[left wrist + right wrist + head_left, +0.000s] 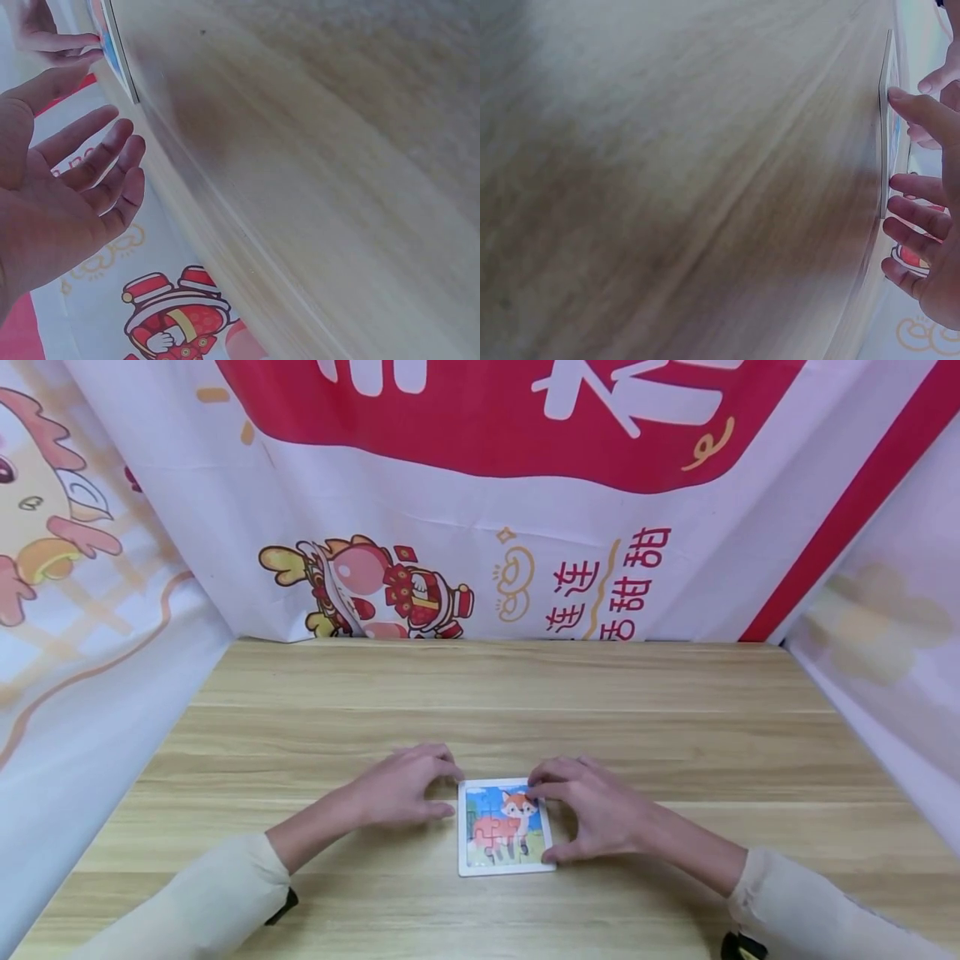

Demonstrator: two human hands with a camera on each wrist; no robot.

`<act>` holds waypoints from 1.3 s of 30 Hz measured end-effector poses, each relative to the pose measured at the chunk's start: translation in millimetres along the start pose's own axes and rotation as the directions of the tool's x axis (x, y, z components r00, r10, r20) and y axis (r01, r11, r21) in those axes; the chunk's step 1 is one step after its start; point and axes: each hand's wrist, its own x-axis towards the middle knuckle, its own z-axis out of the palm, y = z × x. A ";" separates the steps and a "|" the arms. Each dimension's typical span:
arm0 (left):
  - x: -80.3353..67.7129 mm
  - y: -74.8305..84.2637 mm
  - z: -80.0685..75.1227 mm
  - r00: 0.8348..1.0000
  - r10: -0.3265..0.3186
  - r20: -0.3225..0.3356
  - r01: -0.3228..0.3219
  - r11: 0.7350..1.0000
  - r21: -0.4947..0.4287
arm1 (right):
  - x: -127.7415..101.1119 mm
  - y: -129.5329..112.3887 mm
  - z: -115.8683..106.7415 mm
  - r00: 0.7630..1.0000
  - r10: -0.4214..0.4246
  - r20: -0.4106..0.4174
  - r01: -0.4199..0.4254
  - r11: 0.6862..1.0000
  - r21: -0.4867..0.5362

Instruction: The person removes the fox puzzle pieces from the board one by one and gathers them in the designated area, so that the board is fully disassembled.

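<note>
Fingers of the right hand (600, 814) loosely curved, spread over the right edge of the puzzle board (504, 827). Index fingertip rests on the upper right corner of the picture, at the fox's head; thumb lies against the lower right corner of the white frame. Nothing is pinched or lifted: the board lies flat on the wooden table (525, 693). In the right wrist view the right hand's fingertips (900, 96) meet the thin edge of the board (886, 112) and the rest of the fingers stand relaxed just beside it.

Left hand (401, 789): fingers straight to slightly bent, relaxed, holding nothing. From the head view the fingertips lie on the table just beside the board's left edge, near its upper left corner; contact with the frame cannot be told. In the left wrist view the left hand (60, 195) shows an open palm, fingers extended, apart from the board's edge (120, 52).

Board sits between the two hands, all pieces seated, picture of an orange fox on blue and green ground.

Behind the fingers, beyond the far table edge: a printed backdrop (480, 527), red and white, with cartoon figures.
</note>
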 end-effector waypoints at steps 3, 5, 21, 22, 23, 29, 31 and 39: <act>0.8 1.0 0.5 1.000 0.009 0.014 -0.009 1.000 -0.010 | 0.4 -0.1 0.3 1.000 -0.001 -0.001 0.001 1.000 -0.013; 1.0 1.2 0.5 0.999 0.023 0.022 -0.023 1.000 -0.015 | 0.8 -0.4 0.4 1.000 -0.002 -0.004 0.002 1.000 -0.021; 5.8 5.0 3.4 0.997 0.033 0.068 -0.033 0.999 -0.003 | 1.9 -5.1 1.5 0.998 0.059 -0.021 -0.059 0.998 0.020; 5.9 5.5 3.0 0.997 0.032 0.070 -0.032 0.999 -0.004 | 1.9 -5.6 1.4 0.998 0.066 -0.021 -0.065 0.998 0.025; 6.0 5.8 2.9 0.997 0.029 0.073 -0.029 1.000 -0.007 | 1.9 -6.1 1.4 0.997 0.073 -0.021 -0.073 0.997 0.032; 6.0 5.4 2.2 0.996 0.032 0.081 -0.029 0.999 -0.034 | 2.5 -7.9 2.3 0.995 0.102 -0.019 -0.101 0.992 0.072; 6.2 5.0 2.8 0.996 0.029 0.082 -0.025 0.999 -0.046 | 2.7 -8.0 2.7 0.994 0.105 -0.020 -0.103 0.991 0.080; 6.6 3.8 4.5 0.997 0.011 0.077 -0.004 0.996 -0.094 | 3.4 -8.9 2.3 0.993 0.114 -0.017 -0.112 0.989 0.096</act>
